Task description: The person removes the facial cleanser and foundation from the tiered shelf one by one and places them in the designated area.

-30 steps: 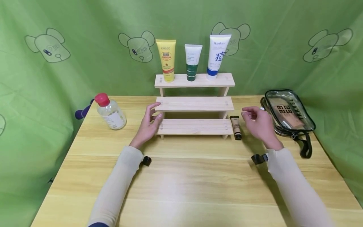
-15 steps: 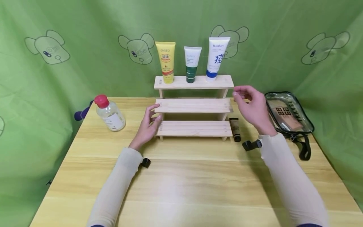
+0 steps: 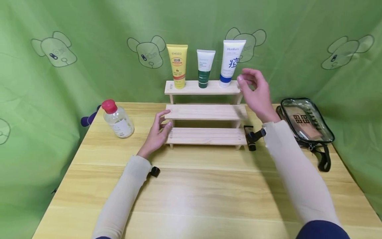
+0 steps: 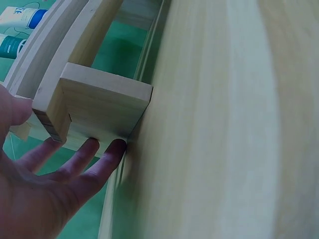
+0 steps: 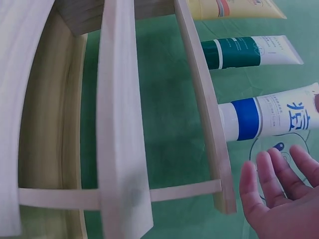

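A three-step wooden display rack (image 3: 206, 112) stands at the back of the table. Upright on its top step are a yellow squeeze tube (image 3: 178, 64), a smaller white-and-green tube (image 3: 204, 69) and a white-and-blue tube (image 3: 231, 63). My left hand (image 3: 156, 136) rests against the rack's left end; in the left wrist view its fingers (image 4: 99, 172) touch the side panel. Beside the white-and-blue tube, at the top step's right end, my right hand (image 3: 258, 94) hovers with loosely bent fingers and holds nothing. The right wrist view shows a gap between those fingers (image 5: 271, 174) and the white-and-blue tube (image 5: 271, 117).
A clear bottle with a red cap (image 3: 118, 121) stands at the left. A small brown tube (image 3: 252, 147) lies by the rack's right foot, partly behind the wrist camera. Farther right sits a clear travel pouch (image 3: 307, 121). A green curtain (image 3: 104, 73) hangs behind.
My right hand has moved up and left, from above the small brown tube to beside the white-and-blue tube. The left hand stays against the rack.
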The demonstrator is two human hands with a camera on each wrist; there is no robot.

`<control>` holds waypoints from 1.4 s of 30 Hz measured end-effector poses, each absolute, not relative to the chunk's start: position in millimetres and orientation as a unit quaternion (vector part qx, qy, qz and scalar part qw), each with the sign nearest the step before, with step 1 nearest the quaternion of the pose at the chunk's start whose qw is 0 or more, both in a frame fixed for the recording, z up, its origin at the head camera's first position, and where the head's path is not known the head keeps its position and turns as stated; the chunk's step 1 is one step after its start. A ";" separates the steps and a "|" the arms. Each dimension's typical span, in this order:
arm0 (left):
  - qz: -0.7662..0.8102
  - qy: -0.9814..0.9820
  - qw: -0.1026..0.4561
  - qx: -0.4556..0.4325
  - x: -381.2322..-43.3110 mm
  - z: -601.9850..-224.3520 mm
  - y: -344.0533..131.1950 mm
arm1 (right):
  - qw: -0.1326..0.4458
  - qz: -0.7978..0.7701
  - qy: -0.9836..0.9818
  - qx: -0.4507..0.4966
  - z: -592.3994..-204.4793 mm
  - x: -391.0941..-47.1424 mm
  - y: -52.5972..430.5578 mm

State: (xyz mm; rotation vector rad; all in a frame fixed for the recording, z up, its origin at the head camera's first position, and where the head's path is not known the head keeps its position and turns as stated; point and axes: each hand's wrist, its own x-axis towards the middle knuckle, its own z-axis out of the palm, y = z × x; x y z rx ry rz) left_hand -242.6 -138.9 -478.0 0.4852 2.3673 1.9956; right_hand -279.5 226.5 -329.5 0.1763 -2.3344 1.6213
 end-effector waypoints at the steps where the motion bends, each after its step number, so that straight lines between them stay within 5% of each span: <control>1: 0.636 0.756 0.004 0.155 -242.9 -478.3 -139.0 | 0.145 0.563 -0.812 0.060 -328.0 -282.6 225.1; 22: 0.633 0.761 0.000 0.142 -241.8 -478.5 -137.1 | 0.065 0.661 -0.745 0.054 -307.8 -331.3 197.7; 42: 0.629 0.764 0.004 0.144 -242.9 -478.4 -137.5 | 0.071 0.653 -0.749 0.086 -312.6 -332.5 195.2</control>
